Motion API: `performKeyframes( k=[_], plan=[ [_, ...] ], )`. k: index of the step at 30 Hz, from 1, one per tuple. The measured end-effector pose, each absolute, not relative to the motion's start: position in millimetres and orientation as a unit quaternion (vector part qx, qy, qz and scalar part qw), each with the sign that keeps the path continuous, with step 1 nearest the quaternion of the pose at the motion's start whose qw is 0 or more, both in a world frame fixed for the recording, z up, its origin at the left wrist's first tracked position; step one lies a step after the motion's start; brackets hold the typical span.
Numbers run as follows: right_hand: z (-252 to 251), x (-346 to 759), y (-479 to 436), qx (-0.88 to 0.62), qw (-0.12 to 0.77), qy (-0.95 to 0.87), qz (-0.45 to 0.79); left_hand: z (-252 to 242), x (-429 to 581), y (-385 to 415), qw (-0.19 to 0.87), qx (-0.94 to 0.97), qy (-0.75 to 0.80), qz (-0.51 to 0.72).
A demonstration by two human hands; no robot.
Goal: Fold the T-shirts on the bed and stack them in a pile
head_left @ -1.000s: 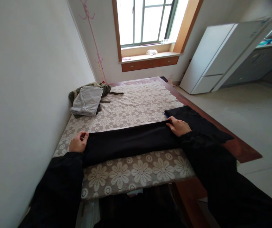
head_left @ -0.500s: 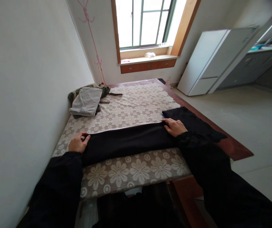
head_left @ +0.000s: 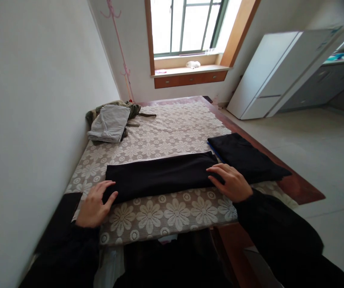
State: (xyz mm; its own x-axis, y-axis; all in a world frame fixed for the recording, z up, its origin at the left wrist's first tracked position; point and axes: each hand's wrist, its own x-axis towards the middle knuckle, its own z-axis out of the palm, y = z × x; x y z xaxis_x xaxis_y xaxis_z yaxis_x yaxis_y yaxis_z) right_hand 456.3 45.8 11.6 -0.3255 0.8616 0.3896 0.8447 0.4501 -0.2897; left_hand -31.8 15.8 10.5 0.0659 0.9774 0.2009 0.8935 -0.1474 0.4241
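Observation:
A long folded strip of black cloth (head_left: 159, 176), perhaps a garment, lies flat across the table. My left hand (head_left: 95, 202) is at its left end, thumb and fingers apart. At the right end, my right hand (head_left: 230, 180) is open too, fingers spread and curved over the cloth; whether its fingertips touch is hard to tell. Just beyond my right hand lies another folded black cloth (head_left: 246, 158) with a blue edge showing. The patterned tablecloth (head_left: 165, 140) with pale flowers is under the strip.
A folded grey cloth (head_left: 110, 124) rests on a camouflage-patterned item with straps (head_left: 134, 110) at the far left. Dark material (head_left: 59, 220) lies at the table's left edge by the wall. A pink coat stand (head_left: 120, 44) and a white fridge (head_left: 264, 76) stand beyond the table.
Both hands have let go of the strip's far corners and drawn back toward me, fingers opening. The strip stays flat. The view has shifted slightly.

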Motion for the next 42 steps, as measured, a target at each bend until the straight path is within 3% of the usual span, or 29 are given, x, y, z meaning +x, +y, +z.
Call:
performKeyframes(
  k=[7,16,21,28,42],
  plan=[
    [13,357,63,-0.399,0.202,-0.893,0.055,20,67,33,0.085,0.817,0.533,0.201],
    [-29,326,55,-0.409,0.058,-0.91,0.016,-15,105,29,0.021,0.833,0.549,0.069],
    [-27,320,57,-0.434,0.052,-0.899,0.031,-6,109,34,0.034,0.828,0.559,0.027],
    [-35,302,75,-0.479,0.092,-0.872,0.039,-18,131,61,0.013,0.813,0.579,0.06],
    [-37,350,87,-0.567,0.057,-0.821,0.018,-17,83,59,0.015,0.786,0.617,0.033]
  ],
)
